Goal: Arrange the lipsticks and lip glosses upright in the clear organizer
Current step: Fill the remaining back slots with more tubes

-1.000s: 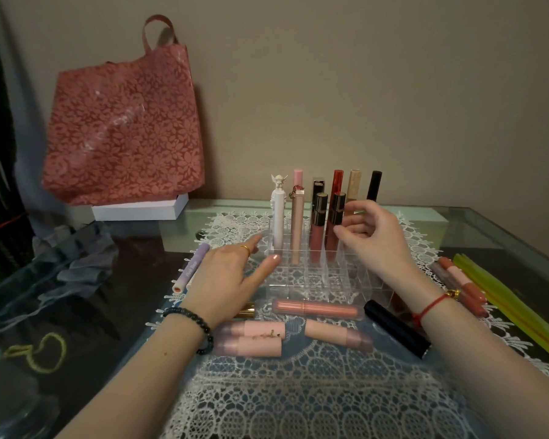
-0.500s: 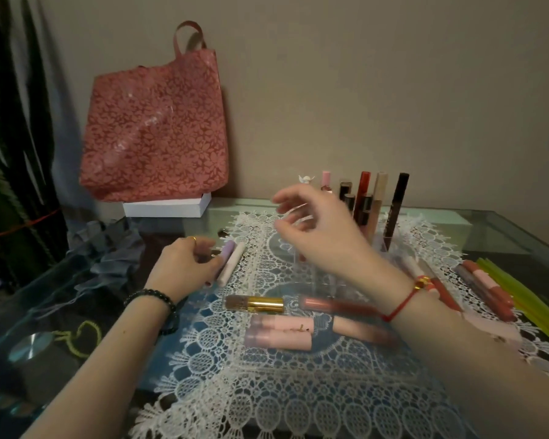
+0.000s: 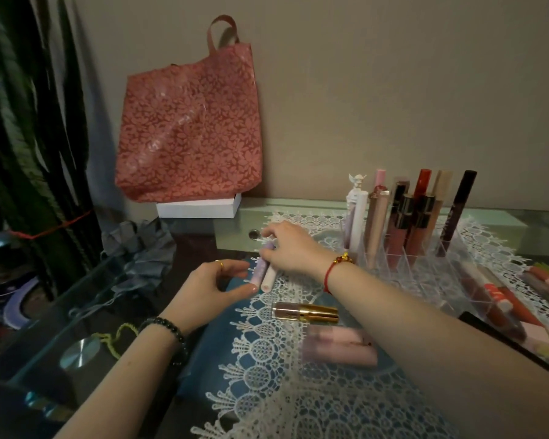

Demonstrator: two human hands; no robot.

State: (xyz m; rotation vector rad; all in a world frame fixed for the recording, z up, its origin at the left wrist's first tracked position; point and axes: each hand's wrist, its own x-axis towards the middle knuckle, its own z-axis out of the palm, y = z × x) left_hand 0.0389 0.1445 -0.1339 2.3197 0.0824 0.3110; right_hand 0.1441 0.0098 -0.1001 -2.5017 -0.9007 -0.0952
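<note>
**Hands meet over two lying tubes**

Left hand lies loosely curled and holds nothing, fingertips just beside the lilac tube. Right hand curls its fingers round that tube, with a white tube alongside. Further right stands the clear organizer, glosses upright at its back.

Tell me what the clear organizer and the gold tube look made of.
Clear organizer: transparent rigid plastic, likely acrylic; tubes show through its walls. Gold tube: glossy metallic casing with bright highlights; metal or plated plastic, cannot tell.
</note>
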